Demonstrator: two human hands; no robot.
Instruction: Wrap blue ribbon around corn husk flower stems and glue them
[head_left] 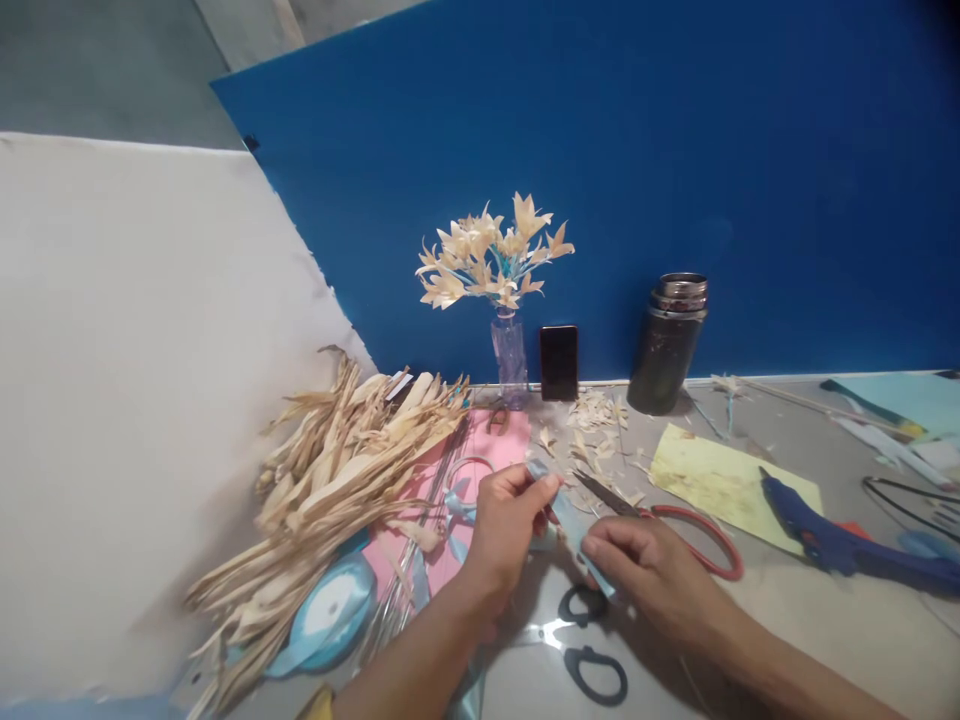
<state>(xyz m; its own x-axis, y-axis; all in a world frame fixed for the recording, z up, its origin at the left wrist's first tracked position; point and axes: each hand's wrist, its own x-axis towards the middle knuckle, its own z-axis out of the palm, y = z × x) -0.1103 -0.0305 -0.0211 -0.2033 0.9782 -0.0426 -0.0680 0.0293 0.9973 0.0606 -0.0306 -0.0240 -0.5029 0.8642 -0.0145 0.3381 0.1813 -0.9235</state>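
Note:
A short piece of light blue ribbon (571,525) stretches slantwise between my two hands above the table. Its upper end is pinched between the thumb and fingers of my left hand (504,520). My right hand (649,570) pinches the lower end, the fingers curled in. Something thin and pale runs along the ribbon, too small to make out. Just beyond my right hand lie red-handled scissors (694,535), blades pointing left. Black-handled scissors (592,660) rest below the hands, partly in shadow.
Dried corn husks (360,480) and a blue ribbon spool (334,610) lie left, beside wires on pink paper (499,440). Behind stand a vase (510,355) of husk flowers (495,255), a phone (559,362) and a flask (667,345). A blue glue gun (817,535) overlaps yellow paper (701,470) at right.

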